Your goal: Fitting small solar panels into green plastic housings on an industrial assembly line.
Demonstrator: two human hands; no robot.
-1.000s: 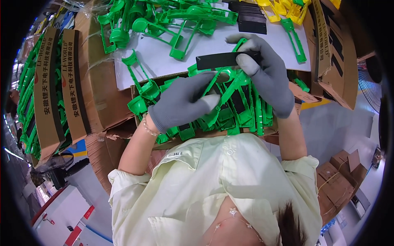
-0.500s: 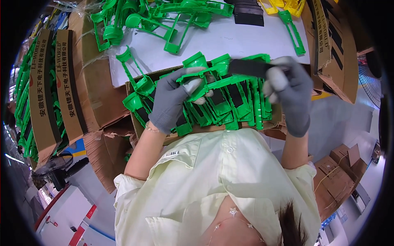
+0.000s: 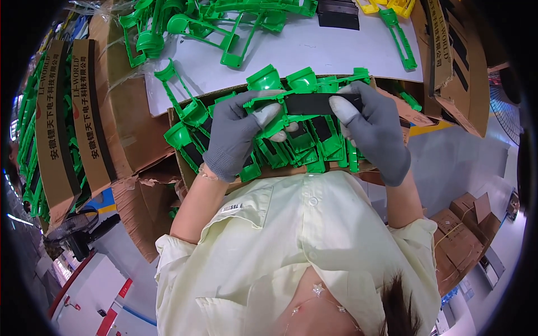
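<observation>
Both my hands wear grey gloves with pale fingertips. My left hand (image 3: 231, 137) is closed around the left end of a green plastic frame (image 3: 283, 114), its thumb on top. A flat black strip (image 3: 311, 105) lies lengthwise along that frame. My right hand (image 3: 376, 133) grips the strip's right end, thumb on its upper face; its other fingers are partly hidden beneath. Whether the strip sits fully inside the frame I cannot tell. Right below my hands, many similar green frames (image 3: 330, 147), several with black strips in them, stand packed in an open carton (image 3: 178, 163).
Beyond the carton, a white tabletop (image 3: 207, 59) carries a heap of green frames (image 3: 230, 33), a stack of black strips (image 3: 338, 15), a single green frame (image 3: 399, 42) and yellow parts (image 3: 400, 7). Cardboard boxes (image 3: 126, 112) flank me; more cartons (image 3: 462, 235) are on the floor at right.
My right hand has moved left and down with the black strip, bringing it from above the frame's right end onto the frame. My left hand keeps its hold, almost in place.
</observation>
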